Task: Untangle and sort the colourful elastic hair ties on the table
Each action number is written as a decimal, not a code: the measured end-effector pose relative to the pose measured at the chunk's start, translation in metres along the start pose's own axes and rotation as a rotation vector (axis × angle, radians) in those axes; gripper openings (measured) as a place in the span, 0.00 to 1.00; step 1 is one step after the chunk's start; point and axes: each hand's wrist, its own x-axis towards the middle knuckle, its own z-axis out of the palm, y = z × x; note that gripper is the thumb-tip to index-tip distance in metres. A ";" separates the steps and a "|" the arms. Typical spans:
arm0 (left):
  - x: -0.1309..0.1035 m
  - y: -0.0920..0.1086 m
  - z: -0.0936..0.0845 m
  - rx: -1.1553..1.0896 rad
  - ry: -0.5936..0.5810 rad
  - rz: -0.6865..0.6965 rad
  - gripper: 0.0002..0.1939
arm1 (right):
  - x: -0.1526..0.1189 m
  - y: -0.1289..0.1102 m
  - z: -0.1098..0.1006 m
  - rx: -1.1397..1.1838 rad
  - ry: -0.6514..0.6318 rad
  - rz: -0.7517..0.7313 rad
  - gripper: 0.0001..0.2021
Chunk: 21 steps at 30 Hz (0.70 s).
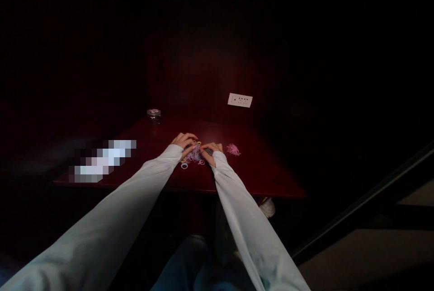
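A loose pile of small purple, pink and yellow bands [194, 153] lies on the dark red table [251, 173]. My left hand [185, 140] rests at the pile's left and upper side, its fingers spread and bent over the bands. From the right, my right hand [211, 147] reaches in with its fingertips at the pile's edge; whatever those fingers hold is too small to make out. A pale ring [184, 166] sits at the pile's lower left. Right of my right hand is a separate heap of pink bands [233, 149].
A clear jar with a lid [153, 116] stands at the table's back left. A blurred-out bright rectangle [105, 162] lies at the left. On the panel behind the table is a white socket plate [240, 100].
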 end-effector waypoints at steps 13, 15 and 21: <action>0.003 -0.005 0.004 0.057 0.020 0.008 0.10 | 0.003 0.006 0.007 -0.106 -0.067 -0.041 0.04; 0.003 -0.005 0.004 0.061 0.018 -0.013 0.10 | 0.003 0.006 0.008 -0.114 -0.062 -0.043 0.04; 0.003 -0.003 0.000 0.041 -0.036 0.035 0.11 | 0.004 0.006 0.009 -0.123 -0.048 -0.100 0.07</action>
